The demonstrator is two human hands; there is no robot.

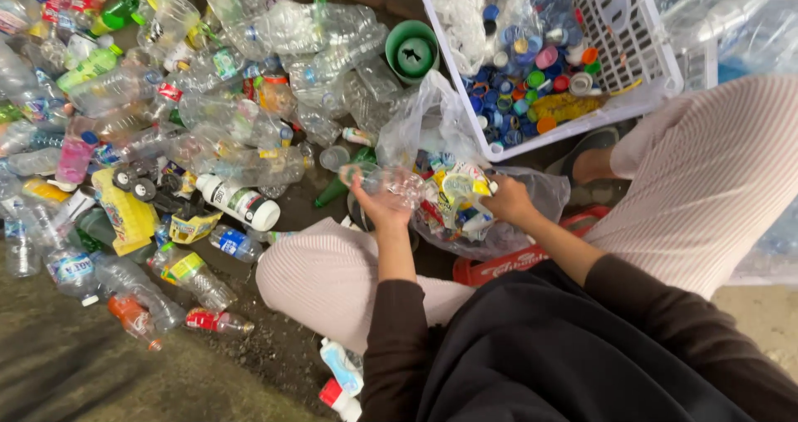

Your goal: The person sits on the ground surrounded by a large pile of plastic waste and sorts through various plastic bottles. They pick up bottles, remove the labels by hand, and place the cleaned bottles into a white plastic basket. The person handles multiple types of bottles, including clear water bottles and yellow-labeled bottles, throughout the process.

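My left hand [384, 204] grips a clear, crushed plastic bottle [381, 177] just above my left knee. My right hand [509, 201] reaches into a clear plastic bag [532, 222] stuffed with torn labels and wrappers; its fingers pinch a label [465, 191] at the bag's mouth. The two hands are a short span apart, with the bag between my knees. I wear pale ribbed trousers and dark sleeves.
A white slatted basket [640, 64] with several coloured bottle caps stands at the upper right. A big heap of empty plastic bottles [199, 98] covers the ground to the left. A green cup [412, 52] lies beside the basket, a red crate [499, 266] under my legs.
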